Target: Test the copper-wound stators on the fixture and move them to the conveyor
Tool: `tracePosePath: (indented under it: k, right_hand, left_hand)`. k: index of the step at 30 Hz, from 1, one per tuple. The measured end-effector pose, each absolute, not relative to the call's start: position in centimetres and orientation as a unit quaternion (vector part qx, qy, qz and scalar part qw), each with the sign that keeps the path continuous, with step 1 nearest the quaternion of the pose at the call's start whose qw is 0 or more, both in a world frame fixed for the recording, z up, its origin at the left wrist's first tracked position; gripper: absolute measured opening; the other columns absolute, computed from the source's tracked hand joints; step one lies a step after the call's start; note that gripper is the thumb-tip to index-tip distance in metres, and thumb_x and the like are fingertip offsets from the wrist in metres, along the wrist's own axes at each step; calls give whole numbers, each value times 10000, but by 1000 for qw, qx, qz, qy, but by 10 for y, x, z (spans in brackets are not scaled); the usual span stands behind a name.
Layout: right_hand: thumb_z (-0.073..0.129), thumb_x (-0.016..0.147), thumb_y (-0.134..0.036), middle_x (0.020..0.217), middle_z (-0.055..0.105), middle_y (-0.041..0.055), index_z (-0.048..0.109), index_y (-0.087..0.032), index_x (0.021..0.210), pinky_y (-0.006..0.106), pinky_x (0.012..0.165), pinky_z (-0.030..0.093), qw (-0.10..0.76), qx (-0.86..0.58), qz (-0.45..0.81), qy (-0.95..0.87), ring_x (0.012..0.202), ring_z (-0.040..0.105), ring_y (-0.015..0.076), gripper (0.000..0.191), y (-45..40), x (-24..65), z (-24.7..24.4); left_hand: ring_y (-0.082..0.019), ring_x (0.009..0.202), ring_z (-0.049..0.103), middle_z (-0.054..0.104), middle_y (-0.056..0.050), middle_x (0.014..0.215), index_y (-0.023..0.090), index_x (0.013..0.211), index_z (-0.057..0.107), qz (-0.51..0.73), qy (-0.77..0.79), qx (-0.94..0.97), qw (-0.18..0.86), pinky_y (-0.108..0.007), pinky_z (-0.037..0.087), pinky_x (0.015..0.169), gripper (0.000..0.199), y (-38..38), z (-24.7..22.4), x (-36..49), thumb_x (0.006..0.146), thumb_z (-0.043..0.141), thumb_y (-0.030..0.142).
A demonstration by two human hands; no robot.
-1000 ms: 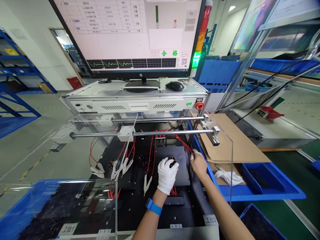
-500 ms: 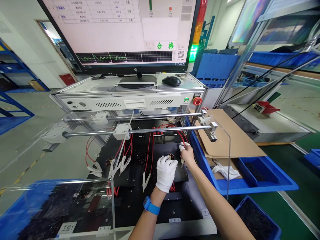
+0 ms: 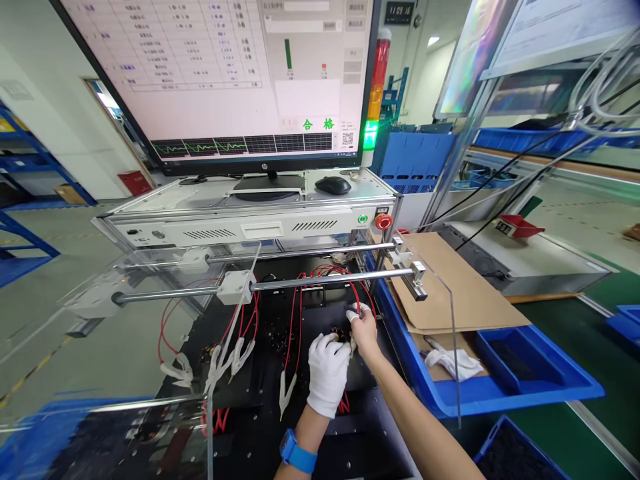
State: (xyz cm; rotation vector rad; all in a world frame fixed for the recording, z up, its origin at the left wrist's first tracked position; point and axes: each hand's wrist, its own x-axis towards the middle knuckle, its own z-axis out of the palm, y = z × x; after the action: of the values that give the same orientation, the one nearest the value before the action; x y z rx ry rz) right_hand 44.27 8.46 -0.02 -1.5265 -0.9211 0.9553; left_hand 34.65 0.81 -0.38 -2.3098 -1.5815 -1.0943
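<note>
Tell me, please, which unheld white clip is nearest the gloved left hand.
The lone clip beside the left hand; the other unheld clips cluster farther left.

The view is from the camera on your head, looking forward and down. Your left hand (image 3: 327, 375) and your right hand (image 3: 363, 331) are near, below the middle, over the black desk (image 3: 270, 437). The angle is wide: it takes also the monitor (image 3: 215, 87), whose top is cut, and the room (image 3: 30, 87) behind.

Worn glove (image 3: 329, 377) matt cloth; front rod (image 3: 330, 279) glossy metal; lead (image 3: 357, 296) smooth plastic.
</note>
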Motion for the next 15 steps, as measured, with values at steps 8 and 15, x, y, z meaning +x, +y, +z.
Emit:
tracePosePath:
  k: [8,15]
  right_hand:
    - [522,723,-380,1009,603,82,446,-157,1190,342,805,452,569,-595,355,-443,911,571,207,523,84,476,-19]
    - [504,588,-156,1035,598,143,586,-126,1004,414,942,378,442,-699,288,-484,1054,520,276,425,83,522,-78]
  left_hand:
    - [-179,903,608,683,-1,814,243,888,652,-432,-494,-753,45,-425,451,928,167,9,-17,340,812,519,175]
    - [-165,976,593,658,-39,1013,231,993,633,-462,-487,-738,-69,-382,504,904,227,6,-28,332,830,489,166]
